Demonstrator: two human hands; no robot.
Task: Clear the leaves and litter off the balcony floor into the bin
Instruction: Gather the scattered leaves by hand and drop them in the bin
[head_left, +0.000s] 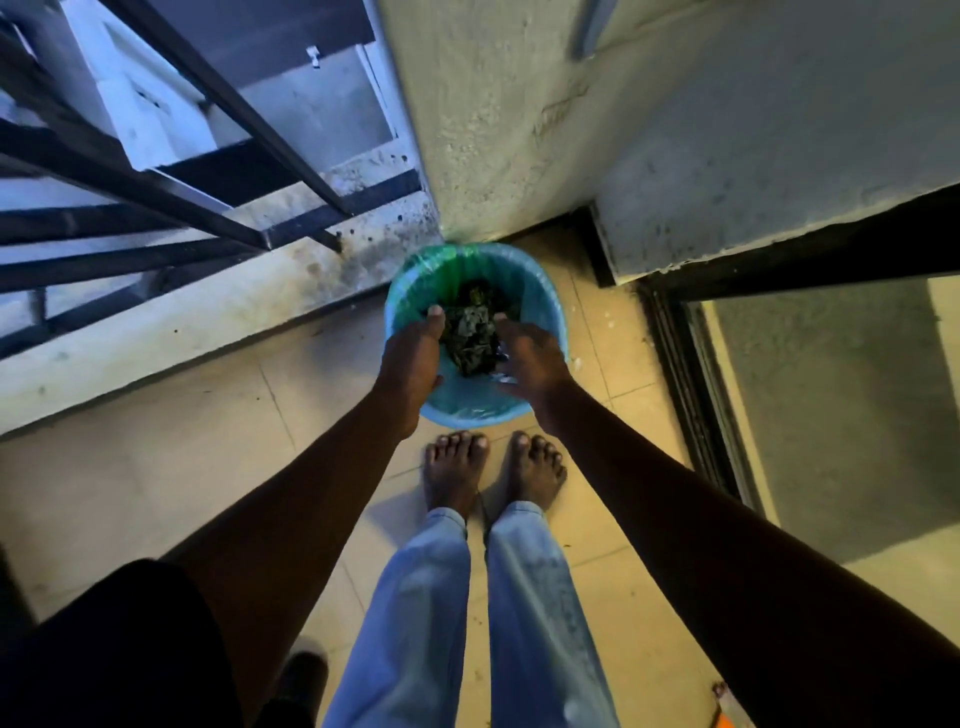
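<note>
Hands (410, 364) (532, 364), leaves (470, 332) between, over bin (551, 293)

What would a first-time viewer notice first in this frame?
The blue bin in the corner by the wall, with the left hand and right hand holding a clump of dark leaves between them over its mouth. Bare feet stand just before it; a black railing crosses the upper left.
</note>
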